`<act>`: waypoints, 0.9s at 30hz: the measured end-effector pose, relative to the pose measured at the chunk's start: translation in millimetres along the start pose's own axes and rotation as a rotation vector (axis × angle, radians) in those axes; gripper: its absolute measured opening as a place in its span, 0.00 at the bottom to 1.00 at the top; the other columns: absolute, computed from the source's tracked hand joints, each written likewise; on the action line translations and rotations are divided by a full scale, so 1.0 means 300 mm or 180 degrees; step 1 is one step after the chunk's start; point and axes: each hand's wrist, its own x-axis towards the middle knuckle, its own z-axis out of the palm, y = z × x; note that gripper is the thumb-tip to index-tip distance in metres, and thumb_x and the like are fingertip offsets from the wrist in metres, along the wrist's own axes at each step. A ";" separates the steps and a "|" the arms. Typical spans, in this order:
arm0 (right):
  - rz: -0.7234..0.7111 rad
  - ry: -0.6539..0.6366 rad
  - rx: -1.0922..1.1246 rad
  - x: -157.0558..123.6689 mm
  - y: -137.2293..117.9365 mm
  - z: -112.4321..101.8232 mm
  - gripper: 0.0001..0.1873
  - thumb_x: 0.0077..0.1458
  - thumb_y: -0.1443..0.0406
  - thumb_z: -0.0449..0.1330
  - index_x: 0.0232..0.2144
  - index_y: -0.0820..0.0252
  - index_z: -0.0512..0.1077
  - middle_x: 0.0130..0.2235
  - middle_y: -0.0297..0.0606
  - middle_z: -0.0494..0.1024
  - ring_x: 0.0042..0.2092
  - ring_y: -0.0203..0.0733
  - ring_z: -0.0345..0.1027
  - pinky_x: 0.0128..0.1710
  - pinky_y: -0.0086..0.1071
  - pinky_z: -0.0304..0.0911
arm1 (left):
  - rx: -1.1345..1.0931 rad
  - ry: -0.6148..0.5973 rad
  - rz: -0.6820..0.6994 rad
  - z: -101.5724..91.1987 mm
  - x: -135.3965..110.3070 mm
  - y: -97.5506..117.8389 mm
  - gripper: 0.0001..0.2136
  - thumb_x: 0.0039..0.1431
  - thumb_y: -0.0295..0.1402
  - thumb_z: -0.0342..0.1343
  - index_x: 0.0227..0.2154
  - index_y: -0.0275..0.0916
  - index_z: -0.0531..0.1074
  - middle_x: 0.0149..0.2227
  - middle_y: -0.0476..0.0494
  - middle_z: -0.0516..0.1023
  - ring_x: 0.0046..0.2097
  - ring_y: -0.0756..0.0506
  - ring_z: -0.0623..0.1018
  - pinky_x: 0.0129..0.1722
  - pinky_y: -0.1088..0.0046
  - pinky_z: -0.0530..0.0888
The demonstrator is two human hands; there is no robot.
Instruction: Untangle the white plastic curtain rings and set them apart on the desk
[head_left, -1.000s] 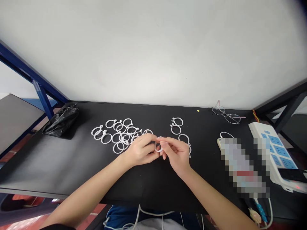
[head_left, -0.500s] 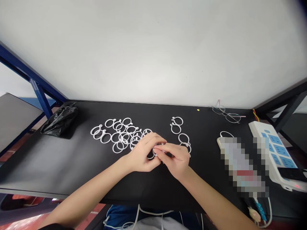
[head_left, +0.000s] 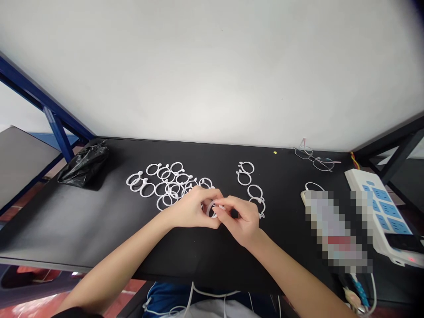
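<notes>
Ring pile [head_left: 170, 189] blocks L, ring row [head_left: 254, 185] R

Your black tabletop [head_left: 66, 229] spans the lower half of the frame, below a white wall [head_left: 212, 66]. At its upper left lies a crumpled black plastic bag [head_left: 84, 165], with a blue metal frame [head_left: 43, 99] angling up behind it. Toward the upper right you have wire-rimmed eyeglasses [head_left: 313, 158], a small yellow dot [head_left: 274, 152] left of them. At right, a white power strip [head_left: 380, 203] lies just beside a pixelated object [head_left: 334, 229].
</notes>
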 end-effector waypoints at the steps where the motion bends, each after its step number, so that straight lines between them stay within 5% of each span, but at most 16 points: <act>1: 0.0110 -0.0004 0.0021 -0.002 0.003 -0.003 0.03 0.59 0.67 0.59 0.32 0.58 0.70 0.19 0.25 0.66 0.19 0.29 0.59 0.20 0.24 0.60 | -0.0071 -0.0064 -0.0045 0.000 0.001 0.003 0.07 0.43 0.24 0.57 0.28 0.38 0.69 0.18 0.59 0.59 0.21 0.56 0.60 0.22 0.81 0.60; 7: 0.0140 -0.0516 0.0081 -0.007 0.029 -0.009 0.19 0.62 0.69 0.53 0.19 0.58 0.54 0.18 0.25 0.54 0.19 0.28 0.48 0.19 0.25 0.48 | -0.0424 -0.0534 -0.0205 -0.002 0.011 0.022 0.03 0.52 0.30 0.58 0.28 0.36 0.70 0.22 0.55 0.64 0.24 0.55 0.63 0.22 0.80 0.61; 17: 0.0143 -0.0272 -0.0033 -0.017 0.053 0.001 0.21 0.65 0.68 0.49 0.19 0.57 0.51 0.19 0.26 0.50 0.20 0.29 0.46 0.20 0.29 0.46 | -0.0376 -0.0498 -0.0207 -0.008 0.008 0.010 0.14 0.62 0.43 0.53 0.30 0.35 0.70 0.21 0.56 0.54 0.23 0.54 0.57 0.23 0.77 0.56; 27: 0.0430 0.0233 -0.0297 -0.029 0.034 0.040 0.20 0.65 0.70 0.48 0.20 0.57 0.52 0.19 0.26 0.53 0.20 0.29 0.47 0.20 0.28 0.46 | 0.0185 0.0879 0.0134 0.091 -0.002 -0.012 0.25 0.70 0.44 0.33 0.20 0.37 0.61 0.19 0.51 0.60 0.22 0.52 0.60 0.25 0.74 0.60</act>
